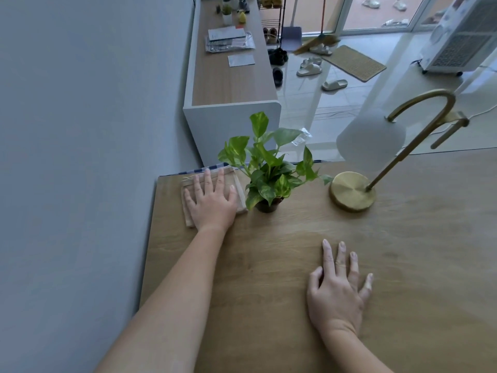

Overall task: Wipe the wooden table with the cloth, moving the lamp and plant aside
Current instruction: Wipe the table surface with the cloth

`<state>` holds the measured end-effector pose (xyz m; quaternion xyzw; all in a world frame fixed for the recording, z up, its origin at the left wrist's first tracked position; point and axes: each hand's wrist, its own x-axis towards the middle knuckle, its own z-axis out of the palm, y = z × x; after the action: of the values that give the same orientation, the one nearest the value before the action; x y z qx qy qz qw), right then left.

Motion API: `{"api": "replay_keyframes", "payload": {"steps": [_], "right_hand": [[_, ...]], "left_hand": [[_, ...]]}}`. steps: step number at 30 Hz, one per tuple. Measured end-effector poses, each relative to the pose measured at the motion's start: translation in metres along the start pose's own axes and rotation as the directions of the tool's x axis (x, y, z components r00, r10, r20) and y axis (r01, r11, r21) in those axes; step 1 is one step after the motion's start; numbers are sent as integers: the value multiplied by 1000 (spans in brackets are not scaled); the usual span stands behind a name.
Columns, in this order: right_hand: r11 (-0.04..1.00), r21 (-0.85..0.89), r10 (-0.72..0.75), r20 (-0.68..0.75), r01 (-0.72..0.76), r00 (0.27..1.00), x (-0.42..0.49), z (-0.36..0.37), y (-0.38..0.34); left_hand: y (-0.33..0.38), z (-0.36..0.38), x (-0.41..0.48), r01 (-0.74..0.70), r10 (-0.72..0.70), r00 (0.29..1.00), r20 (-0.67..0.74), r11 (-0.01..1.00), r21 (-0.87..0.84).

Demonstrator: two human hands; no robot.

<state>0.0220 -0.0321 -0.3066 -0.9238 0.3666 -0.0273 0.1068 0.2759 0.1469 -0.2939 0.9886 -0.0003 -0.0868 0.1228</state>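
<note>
My left hand [211, 201] lies flat, fingers spread, pressing the cloth [240, 188] onto the wooden table [282, 265] just left of the plant [269, 170]. My right hand [337, 288] rests open, gripping nothing, nearer me than the plant. The lamp [352, 191] stands right of the plant. I'd keep pressure even and shift the plant before sweeping rightward.

No readable text, labels or numbers; papers [230, 39] on far shelf too blurred.

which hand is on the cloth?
The left hand, pressed flat on the beige cloth at the table's far-left corner beside the plant. The right hand rests on bare wood.
</note>
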Motion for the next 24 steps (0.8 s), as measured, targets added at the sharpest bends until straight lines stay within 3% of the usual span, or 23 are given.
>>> {"api": "replay_keyframes", "payload": {"steps": [9, 16, 24], "right_hand": [[1000, 2, -6, 11, 6, 1000, 0, -2, 1], [1000, -3, 0, 21, 0, 1000, -2, -4, 2], [1000, -12, 4, 22, -4, 1000, -1, -5, -1]], "left_hand": [[9, -4, 5, -48, 49, 998, 48, 999, -14], [-9, 3, -38, -188, 188, 982, 35, 982, 5], [-17, -9, -9, -178, 177, 981, 84, 984, 5]]}}
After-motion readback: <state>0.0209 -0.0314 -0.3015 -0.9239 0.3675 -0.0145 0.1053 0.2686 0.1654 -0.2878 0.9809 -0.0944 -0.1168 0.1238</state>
